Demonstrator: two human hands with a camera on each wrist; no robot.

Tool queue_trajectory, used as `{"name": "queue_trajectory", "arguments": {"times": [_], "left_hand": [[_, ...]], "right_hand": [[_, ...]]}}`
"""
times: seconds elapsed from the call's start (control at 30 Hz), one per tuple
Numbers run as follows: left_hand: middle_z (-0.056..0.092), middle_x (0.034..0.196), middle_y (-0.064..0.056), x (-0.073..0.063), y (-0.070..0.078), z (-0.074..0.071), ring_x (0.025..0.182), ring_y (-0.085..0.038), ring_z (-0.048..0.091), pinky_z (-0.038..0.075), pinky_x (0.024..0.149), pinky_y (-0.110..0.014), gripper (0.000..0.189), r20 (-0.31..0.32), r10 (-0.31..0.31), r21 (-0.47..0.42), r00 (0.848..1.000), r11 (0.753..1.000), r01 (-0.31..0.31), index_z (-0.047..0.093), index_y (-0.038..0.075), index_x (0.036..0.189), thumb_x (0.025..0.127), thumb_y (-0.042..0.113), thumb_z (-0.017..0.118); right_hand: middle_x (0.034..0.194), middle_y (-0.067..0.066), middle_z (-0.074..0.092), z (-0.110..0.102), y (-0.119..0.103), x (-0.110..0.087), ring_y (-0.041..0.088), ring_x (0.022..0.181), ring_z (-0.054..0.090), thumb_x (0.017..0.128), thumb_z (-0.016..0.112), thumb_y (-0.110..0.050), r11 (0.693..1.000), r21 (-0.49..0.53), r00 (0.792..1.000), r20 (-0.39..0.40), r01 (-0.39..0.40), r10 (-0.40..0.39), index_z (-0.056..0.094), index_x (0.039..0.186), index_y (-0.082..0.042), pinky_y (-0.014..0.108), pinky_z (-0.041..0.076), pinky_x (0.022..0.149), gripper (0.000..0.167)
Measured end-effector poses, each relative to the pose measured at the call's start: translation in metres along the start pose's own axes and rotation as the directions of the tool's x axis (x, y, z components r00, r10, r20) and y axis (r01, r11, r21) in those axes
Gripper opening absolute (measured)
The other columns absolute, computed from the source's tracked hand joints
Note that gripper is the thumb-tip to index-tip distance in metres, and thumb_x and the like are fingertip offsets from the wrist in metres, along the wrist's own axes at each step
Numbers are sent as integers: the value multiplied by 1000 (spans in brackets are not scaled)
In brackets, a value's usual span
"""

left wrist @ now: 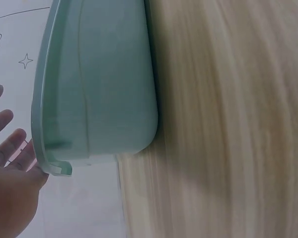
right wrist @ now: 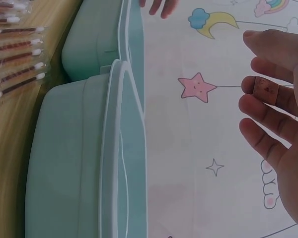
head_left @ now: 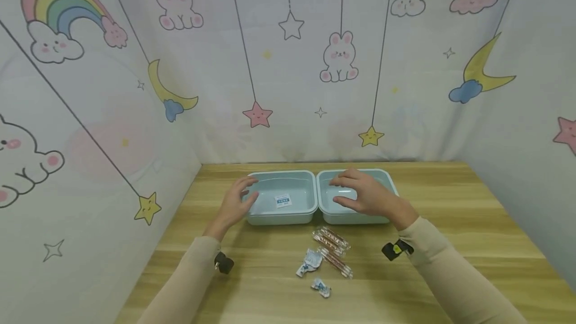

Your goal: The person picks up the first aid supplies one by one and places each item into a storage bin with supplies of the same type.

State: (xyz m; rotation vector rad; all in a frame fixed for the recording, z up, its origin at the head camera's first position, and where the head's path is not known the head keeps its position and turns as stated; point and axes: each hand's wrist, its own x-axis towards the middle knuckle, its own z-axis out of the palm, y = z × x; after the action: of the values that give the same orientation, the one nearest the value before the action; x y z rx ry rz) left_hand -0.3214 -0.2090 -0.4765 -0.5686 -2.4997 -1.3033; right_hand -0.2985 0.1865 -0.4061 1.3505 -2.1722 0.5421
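My left hand [head_left: 235,203] is held with fingers loosely bent at the left end of a pale blue-green plastic basin [head_left: 281,219]. In the left wrist view, its fingers overlap that basin's rim [left wrist: 37,109]. Inside the basin lies a small flat white packet with blue print [head_left: 283,201]. Over a matching second basin [head_left: 355,219], my right hand [head_left: 363,194] hovers, fingers spread and holding nothing. A brown bandage [right wrist: 265,90] wraps one of its fingers. In front of the basins lie several clear-wrapped, brown-filled cotton swabs [head_left: 335,262] and two crumpled white-and-blue wrappers [head_left: 310,262].
The two basins stand side by side at the back of a wood-grain table [head_left: 252,284]. Behind and beside it hangs a white curtain [head_left: 306,139] printed with rabbits, stars and rainbows. Dark wrist devices [head_left: 223,262] sit on both sleeves.
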Motion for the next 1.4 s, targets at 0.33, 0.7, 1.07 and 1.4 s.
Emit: {"name": "queue_trajectory", "arguments": {"times": [0.33, 0.7, 1.07, 1.4], "left_hand": [[53, 154, -34, -4, -2, -2, 146, -53, 50, 47, 121, -67, 40, -23, -8, -24, 1000, 1000, 8, 62, -12, 138, 100, 1, 67], [50, 158, -32, -6, -10, -4, 151, -53, 45, 46, 125, -61, 40, -38, -92, -59, 995, 994, 90, 60, -10, 141, 102, 2, 65], [51, 155, -33, -7, -18, -2, 149, -52, 47, 46, 125, -59, 38, -85, -102, -101, 991, 991, 93, 62, -12, 137, 101, -1, 65], [47, 158, -30, -9, -24, 0, 153, -51, 42, 43, 128, -59, 40, -87, -150, -118, 985, 983, 140, 60, -13, 138, 101, 0, 65]], "right_hand": [[112, 12, 75, 5, -2, -2, 25, 99, 72, 90, 86, -14, 999, 14, 1000, -3, 30, -30, 75, 121, -5, 40, 66, 78, 34], [112, 12, 76, 8, -5, -4, 23, 98, 71, 104, 72, -33, 998, 63, 1000, -9, 27, -27, 74, 123, -3, 35, 64, 76, 35], [112, 9, 76, 11, -9, -8, 21, 98, 71, 91, 85, -14, 994, 99, 999, 33, -38, 35, 74, 126, -4, 33, 64, 77, 39], [114, 9, 76, 18, -15, -11, 21, 100, 71, 90, 86, -14, 990, 131, 998, 50, -51, 45, 74, 126, -4, 32, 65, 78, 39]]}}
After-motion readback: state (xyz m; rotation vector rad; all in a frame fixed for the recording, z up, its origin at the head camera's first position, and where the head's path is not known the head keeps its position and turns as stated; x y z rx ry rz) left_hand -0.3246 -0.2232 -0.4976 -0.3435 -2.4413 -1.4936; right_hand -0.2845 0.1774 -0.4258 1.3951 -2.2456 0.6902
